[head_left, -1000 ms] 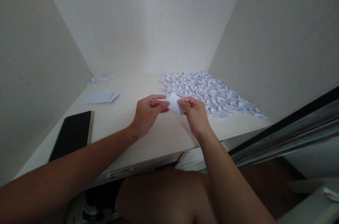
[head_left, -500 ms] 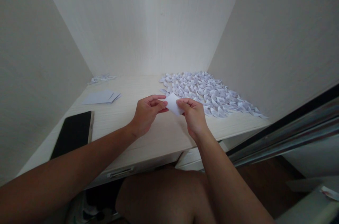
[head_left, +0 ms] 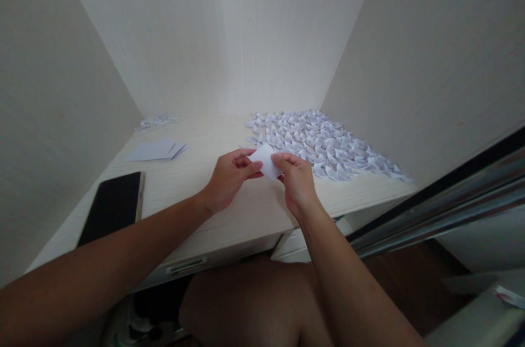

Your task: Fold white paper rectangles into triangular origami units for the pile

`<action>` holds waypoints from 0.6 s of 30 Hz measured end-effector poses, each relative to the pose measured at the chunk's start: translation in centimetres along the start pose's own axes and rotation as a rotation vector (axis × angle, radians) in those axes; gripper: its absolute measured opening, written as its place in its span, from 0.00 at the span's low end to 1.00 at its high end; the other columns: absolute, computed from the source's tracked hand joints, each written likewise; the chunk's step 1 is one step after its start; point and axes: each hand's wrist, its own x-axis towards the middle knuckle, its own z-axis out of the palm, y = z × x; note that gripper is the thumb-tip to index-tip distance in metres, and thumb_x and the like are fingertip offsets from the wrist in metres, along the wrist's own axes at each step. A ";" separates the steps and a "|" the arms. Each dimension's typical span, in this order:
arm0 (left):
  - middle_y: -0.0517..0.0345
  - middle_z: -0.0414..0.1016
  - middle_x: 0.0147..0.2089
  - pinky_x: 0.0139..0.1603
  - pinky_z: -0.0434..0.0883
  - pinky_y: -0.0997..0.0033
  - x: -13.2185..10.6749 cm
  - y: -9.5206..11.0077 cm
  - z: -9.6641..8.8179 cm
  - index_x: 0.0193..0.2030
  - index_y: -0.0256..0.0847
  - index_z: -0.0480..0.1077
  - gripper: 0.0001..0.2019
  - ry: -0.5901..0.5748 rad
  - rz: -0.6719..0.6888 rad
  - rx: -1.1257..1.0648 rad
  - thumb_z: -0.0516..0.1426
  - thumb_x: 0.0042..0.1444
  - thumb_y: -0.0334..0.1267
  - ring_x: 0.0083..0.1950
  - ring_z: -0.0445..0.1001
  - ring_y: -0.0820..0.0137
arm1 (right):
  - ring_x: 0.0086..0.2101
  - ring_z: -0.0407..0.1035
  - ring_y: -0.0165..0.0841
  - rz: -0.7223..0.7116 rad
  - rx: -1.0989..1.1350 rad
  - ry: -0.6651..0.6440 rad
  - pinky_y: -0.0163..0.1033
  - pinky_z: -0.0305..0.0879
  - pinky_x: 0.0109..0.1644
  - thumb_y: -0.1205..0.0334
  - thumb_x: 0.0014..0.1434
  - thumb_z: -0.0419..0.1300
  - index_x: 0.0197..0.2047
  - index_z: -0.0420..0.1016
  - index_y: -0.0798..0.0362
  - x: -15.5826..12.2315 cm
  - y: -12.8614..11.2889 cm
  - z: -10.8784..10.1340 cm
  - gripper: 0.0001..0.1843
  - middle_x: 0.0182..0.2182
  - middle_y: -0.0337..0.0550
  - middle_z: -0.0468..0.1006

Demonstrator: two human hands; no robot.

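White paper piece [head_left: 264,157], seen in the head view, is raised above the front part of the desk [head_left: 200,136], between both hands, with one corner pointing up and one down. The left hand [head_left: 228,180] pinches its left side between thumb and fingers; the right hand [head_left: 299,182] pinches its right side in the same way. Layers and creases within the piece are too small to tell. Behind and to the right, a broad spread of folded paper pieces [head_left: 324,142] covers the right rear of the desk, many of them pointed. At the left, a small stack of flat sheets [head_left: 150,150] lies on the desk, and behind it, near the rear left corner, sits a low pile of thin white pieces [head_left: 158,121] whose form is unclear. A dark phone-like device [head_left: 110,202] lies flat nearer the left forearm. Judged from this layout, folding is complete for a large number of pieces; the one in hand appears only partly shaped, being broader and flatter than those in the spread, and the stacked sheets appear unfolded.
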 end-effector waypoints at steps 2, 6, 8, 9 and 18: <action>0.59 0.80 0.31 0.43 0.81 0.62 -0.1 0.1 0.1 0.45 0.35 0.78 0.23 0.004 0.016 0.001 0.74 0.41 0.37 0.34 0.79 0.69 | 0.27 0.63 0.30 0.006 0.020 0.002 0.38 0.59 0.34 0.54 0.43 0.69 0.26 0.76 0.52 0.0 0.0 0.1 0.11 0.23 0.37 0.75; 0.54 0.81 0.36 0.42 0.81 0.64 -0.2 0.2 0.2 0.46 0.33 0.77 0.24 -0.084 -0.018 0.015 0.74 0.42 0.38 0.37 0.80 0.68 | 0.27 0.64 0.30 0.030 0.072 0.037 0.37 0.59 0.33 0.55 0.41 0.69 0.26 0.77 0.52 -0.1 0.1 0.4 0.11 0.24 0.37 0.75; 0.56 0.80 0.33 0.41 0.81 0.65 -0.3 0.1 0.2 0.47 0.33 0.76 0.25 -0.079 -0.017 0.019 0.74 0.42 0.37 0.35 0.79 0.70 | 0.27 0.64 0.30 0.038 0.092 0.042 0.37 0.59 0.34 0.55 0.40 0.70 0.25 0.77 0.52 -0.2 0.1 0.5 0.11 0.24 0.37 0.75; 0.57 0.80 0.33 0.41 0.81 0.64 -0.3 0.1 0.2 0.48 0.34 0.76 0.26 -0.072 -0.011 0.016 0.74 0.42 0.37 0.34 0.78 0.70 | 0.27 0.64 0.30 0.039 0.105 0.043 0.37 0.60 0.34 0.55 0.40 0.70 0.25 0.77 0.52 -0.2 0.1 0.6 0.11 0.24 0.37 0.75; 0.62 0.76 0.29 0.44 0.82 0.62 -0.5 -0.1 0.1 0.55 0.35 0.73 0.32 -0.139 -0.051 0.038 0.74 0.43 0.37 0.35 0.79 0.69 | 0.27 0.64 0.29 0.039 0.178 0.094 0.37 0.60 0.32 0.57 0.40 0.70 0.25 0.77 0.52 -0.4 0.2 0.9 0.10 0.23 0.35 0.75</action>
